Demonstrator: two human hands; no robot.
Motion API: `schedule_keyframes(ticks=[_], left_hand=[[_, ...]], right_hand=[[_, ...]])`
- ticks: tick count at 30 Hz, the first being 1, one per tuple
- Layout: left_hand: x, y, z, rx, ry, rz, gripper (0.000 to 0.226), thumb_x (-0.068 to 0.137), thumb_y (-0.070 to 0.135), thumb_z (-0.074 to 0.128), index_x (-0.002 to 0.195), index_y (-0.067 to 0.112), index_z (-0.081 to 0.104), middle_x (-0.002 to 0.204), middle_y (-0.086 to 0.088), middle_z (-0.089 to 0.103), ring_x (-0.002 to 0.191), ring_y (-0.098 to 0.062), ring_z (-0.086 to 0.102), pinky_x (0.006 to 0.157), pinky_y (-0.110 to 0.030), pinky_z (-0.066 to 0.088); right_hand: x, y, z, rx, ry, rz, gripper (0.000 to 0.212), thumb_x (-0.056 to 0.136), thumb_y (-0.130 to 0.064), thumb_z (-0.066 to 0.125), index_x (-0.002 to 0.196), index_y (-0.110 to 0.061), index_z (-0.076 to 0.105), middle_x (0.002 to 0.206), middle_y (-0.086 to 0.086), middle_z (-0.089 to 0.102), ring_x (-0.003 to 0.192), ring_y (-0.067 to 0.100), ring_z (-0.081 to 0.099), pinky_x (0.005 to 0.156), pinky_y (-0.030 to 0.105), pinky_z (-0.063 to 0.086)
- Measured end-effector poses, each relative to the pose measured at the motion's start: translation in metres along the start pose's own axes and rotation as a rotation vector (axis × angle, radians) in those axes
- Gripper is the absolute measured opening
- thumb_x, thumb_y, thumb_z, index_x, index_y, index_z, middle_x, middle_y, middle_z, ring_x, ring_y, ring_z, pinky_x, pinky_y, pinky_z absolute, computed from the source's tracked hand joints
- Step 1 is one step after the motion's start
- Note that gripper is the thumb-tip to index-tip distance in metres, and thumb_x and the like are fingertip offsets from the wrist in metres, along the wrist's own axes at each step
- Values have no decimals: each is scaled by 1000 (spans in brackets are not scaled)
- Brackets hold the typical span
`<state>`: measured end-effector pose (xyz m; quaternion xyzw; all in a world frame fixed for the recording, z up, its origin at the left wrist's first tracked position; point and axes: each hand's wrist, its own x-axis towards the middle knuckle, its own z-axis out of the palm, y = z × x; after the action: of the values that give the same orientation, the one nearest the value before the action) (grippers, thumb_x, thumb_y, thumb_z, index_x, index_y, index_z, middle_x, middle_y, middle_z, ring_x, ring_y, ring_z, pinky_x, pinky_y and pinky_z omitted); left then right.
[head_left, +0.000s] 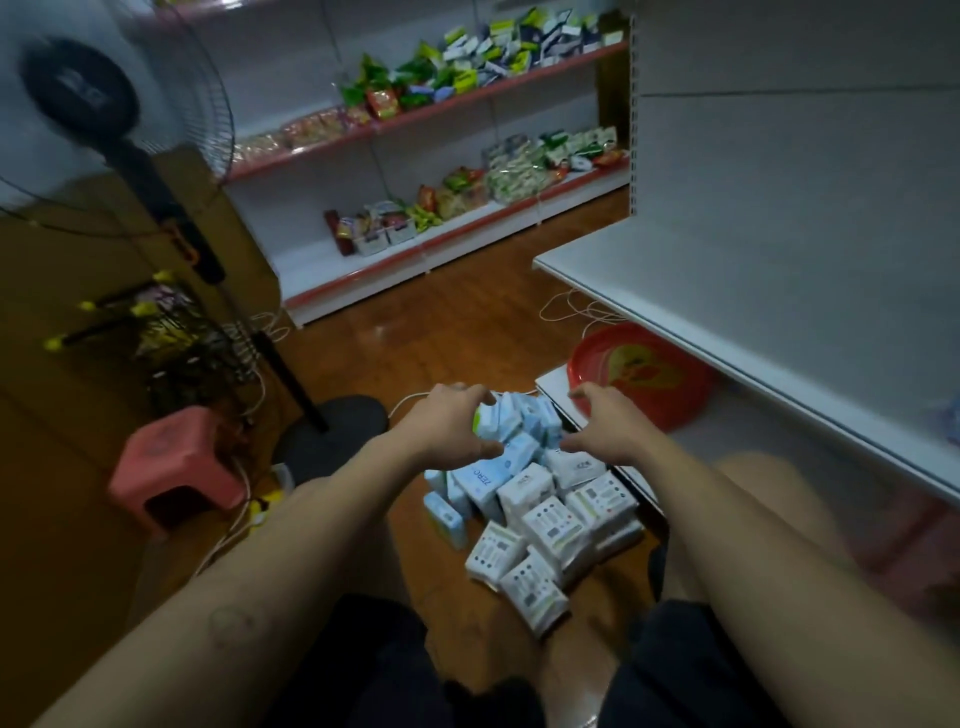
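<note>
White and pale-blue soft packs lie heaped loosely on the wooden floor, the heap running along the front edge of the bottom shelf and touching it near its left corner. The left hand is at the far end of the heap, fingers and thumb curled round the top pack. The right hand hovers just beside it above the packs, fingers spread and bent, holding nothing that I can see.

The work looks like gathering packs from the heap. The packs lean on one another at odd angles, so lifting the top pack could let its neighbours slide away from the shelf edge. Slick wrappers squeezed from one side may also squirt out of a single-handed grip. The right hand is close to the red tray, which sits at the shelf's left front corner. A wide sweep there could nudge the tray off the edge. A white cable runs across the floor just behind the heap and could snag on a dragged pack.
</note>
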<state>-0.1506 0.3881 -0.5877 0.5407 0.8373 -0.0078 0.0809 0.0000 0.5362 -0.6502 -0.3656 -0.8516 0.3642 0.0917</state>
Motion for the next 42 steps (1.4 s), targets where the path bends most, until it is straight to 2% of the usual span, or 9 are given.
schedule_keyframes(ticks=[9,14,21,26,28,31,34,36,42], left_hand=[[-5,-2,22,5,-63,-52,67,84,52,66,139,21,42,136,-8,50,123,-26,47,97,-44,46],[9,3,53,-141,-72,-72,65,84,51,66,137,20,45,128,-5,57,114,-22,54,91,-40,50],[60,-23,136,-257,-166,-128,66,83,54,64,136,20,45,132,-6,54,118,-24,52,91,-41,50],[102,-18,194,-315,-325,-189,68,83,51,65,135,15,43,128,-12,51,119,-31,49,92,-44,49],[113,-18,221,-417,-348,-268,65,84,46,66,135,14,42,131,-12,51,120,-31,49,93,-41,48],[119,-25,267,-669,-428,-505,64,84,39,68,135,10,41,132,-12,54,118,-30,53,92,-37,48],[123,-22,297,-1085,-512,-816,54,88,32,67,134,17,45,114,-7,55,95,-26,57,75,-39,54],[128,-19,309,-1320,-485,-973,50,90,26,66,136,23,46,102,-3,52,79,-19,53,64,-37,54],[148,-18,338,-1549,-458,-1128,23,89,22,67,110,22,56,87,1,55,74,-16,54,87,-47,53]], right_hand=[[-12,8,-2,-7,5,15,73,74,-25,80,137,-18,44,135,9,39,116,27,52,101,39,44],[7,22,7,-122,-77,60,74,75,-27,79,139,-18,42,138,10,38,122,29,48,101,36,41],[58,51,69,-220,-216,169,73,77,-24,75,140,-19,40,139,11,37,120,31,50,99,37,45],[60,110,135,-202,-296,368,51,76,-28,68,125,-21,56,129,7,56,118,26,55,96,32,46],[54,133,151,-127,-267,467,39,78,-26,66,116,-20,62,121,6,62,113,26,59,90,30,49],[63,157,161,-22,-170,602,38,82,-19,65,119,-12,59,121,7,63,112,26,59,84,24,44],[85,173,170,-108,-78,605,35,83,-22,61,116,-13,57,120,13,58,113,32,56,88,34,46],[102,178,176,-193,-32,560,36,82,-22,58,116,-10,56,120,14,53,113,33,51,90,38,44],[152,199,190,-210,-84,621,61,80,-39,65,128,-9,43,130,15,44,122,34,41,95,40,39]])
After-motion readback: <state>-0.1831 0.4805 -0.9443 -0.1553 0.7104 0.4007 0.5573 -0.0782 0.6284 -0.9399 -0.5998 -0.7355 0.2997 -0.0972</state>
